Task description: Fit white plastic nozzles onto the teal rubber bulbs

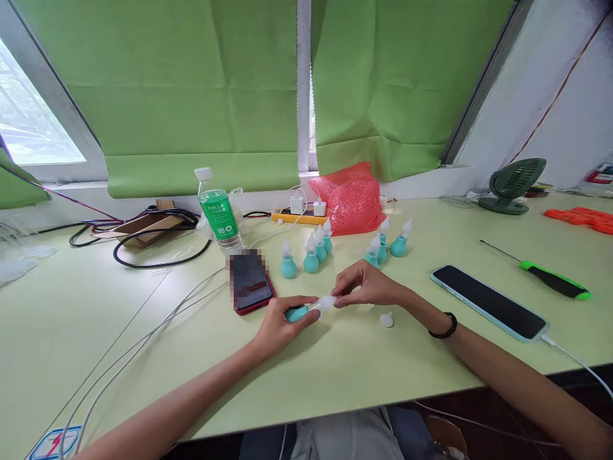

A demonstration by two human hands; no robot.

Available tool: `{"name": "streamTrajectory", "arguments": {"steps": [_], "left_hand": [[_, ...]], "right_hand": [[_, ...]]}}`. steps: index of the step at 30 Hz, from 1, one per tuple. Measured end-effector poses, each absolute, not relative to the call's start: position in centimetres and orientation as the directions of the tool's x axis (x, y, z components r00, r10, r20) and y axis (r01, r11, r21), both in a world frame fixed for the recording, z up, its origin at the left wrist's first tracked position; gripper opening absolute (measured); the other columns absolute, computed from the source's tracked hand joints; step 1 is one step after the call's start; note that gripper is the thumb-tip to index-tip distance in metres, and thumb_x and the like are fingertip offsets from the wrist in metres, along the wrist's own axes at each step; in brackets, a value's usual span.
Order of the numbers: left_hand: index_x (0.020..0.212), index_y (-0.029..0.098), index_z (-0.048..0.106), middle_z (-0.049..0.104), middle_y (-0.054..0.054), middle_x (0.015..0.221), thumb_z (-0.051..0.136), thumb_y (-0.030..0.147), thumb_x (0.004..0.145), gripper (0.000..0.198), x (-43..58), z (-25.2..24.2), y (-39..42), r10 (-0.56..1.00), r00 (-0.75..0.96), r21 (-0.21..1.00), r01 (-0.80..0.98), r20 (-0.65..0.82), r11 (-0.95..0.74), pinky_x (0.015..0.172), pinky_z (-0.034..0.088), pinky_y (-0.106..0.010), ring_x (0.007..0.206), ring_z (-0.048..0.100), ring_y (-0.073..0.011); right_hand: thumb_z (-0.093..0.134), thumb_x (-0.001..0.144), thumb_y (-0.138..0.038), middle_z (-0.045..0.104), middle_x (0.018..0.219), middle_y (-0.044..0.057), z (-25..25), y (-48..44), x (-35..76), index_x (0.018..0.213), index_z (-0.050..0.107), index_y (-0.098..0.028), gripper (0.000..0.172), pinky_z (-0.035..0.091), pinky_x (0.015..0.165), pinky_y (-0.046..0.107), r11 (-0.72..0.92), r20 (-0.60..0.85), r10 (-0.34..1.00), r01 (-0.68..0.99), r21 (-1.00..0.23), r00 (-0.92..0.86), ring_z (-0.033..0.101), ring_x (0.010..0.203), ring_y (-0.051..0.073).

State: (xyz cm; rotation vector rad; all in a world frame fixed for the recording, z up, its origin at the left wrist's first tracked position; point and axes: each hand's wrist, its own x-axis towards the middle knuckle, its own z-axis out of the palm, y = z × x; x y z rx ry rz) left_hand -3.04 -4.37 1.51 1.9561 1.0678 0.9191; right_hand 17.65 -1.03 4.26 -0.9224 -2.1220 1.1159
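A person's left hand [278,326] holds a teal-bulbed piece [295,314] low over the near middle of a pale green table [364,383], its fingers and thumb closed around the bulb and clear neck. The right hand [361,284] meets it from the right, thumb and forefinger pinched narrow at the far end of its white tip [327,303]. The piece lies almost level, tip to the right; whether that tip is fully seated cannot be told.

Seven like pieces stand upright just beyond the hands, four in a left group [311,260] and three in a right group [400,246], each with a pale pointed top over a rounded teal base. Those seven look complete; the one in hand appears to be the only one unfinished in sight. The held piece shows a smooth, matte teal bulb, a see-through neck and a milky, soft-looking tip.

A small white part [387,319] lies loose near the right wrist. A red-edged phone [253,291] rests left of the hands, a second, pale-cased phone [488,301] to the right, with a green-and-black screwdriver [550,278] beyond it. Farther back sit a water bottle [220,217] and a red bubble-wrap bag [352,201].
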Motion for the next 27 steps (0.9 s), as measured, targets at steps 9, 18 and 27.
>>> {"name": "streamTrajectory", "arguments": {"steps": [9,18,27], "left_hand": [[0.090,0.014,0.065,0.066,-0.009,0.080,0.052,0.036,0.071,0.032,-3.2,1.4,-4.6,0.857,0.449,0.767,0.448,0.251,-0.459,0.054,0.039,-0.023,0.061,0.055,-0.0170],[0.088,0.017,0.065,0.063,-0.006,0.071,0.053,0.035,0.071,0.028,-3.0,1.4,-4.8,0.870,0.405,0.693,0.541,0.283,-0.477,0.055,0.037,-0.023,0.062,0.053,-0.0157],[0.092,0.017,0.064,0.058,-0.003,0.064,0.052,0.037,0.072,0.030,-3.0,1.4,-4.9,0.891,0.339,0.731,0.518,0.303,-0.445,0.051,0.034,-0.021,0.056,0.049,-0.0121]], "right_hand": [[0.063,0.063,-0.031,0.059,0.064,0.003,4.2,-1.4,17.6,0.077,0.067,-0.013,0.023,0.043,0.049,0.020,0.548,0.176,0.705,0.370,-0.750,-0.687,0.053,0.055,0.010],[0.062,0.064,-0.028,0.060,0.064,0.003,4.0,-1.4,17.5,0.076,0.067,-0.012,0.020,0.041,0.046,0.020,0.535,0.164,0.722,0.392,-0.748,-0.672,0.051,0.051,0.009],[0.065,0.061,-0.033,0.062,0.062,0.005,3.1,-1.0,17.4,0.076,0.066,-0.011,0.027,0.042,0.038,0.019,0.420,0.158,0.801,0.356,-0.835,-0.577,0.050,0.042,0.008]]}}
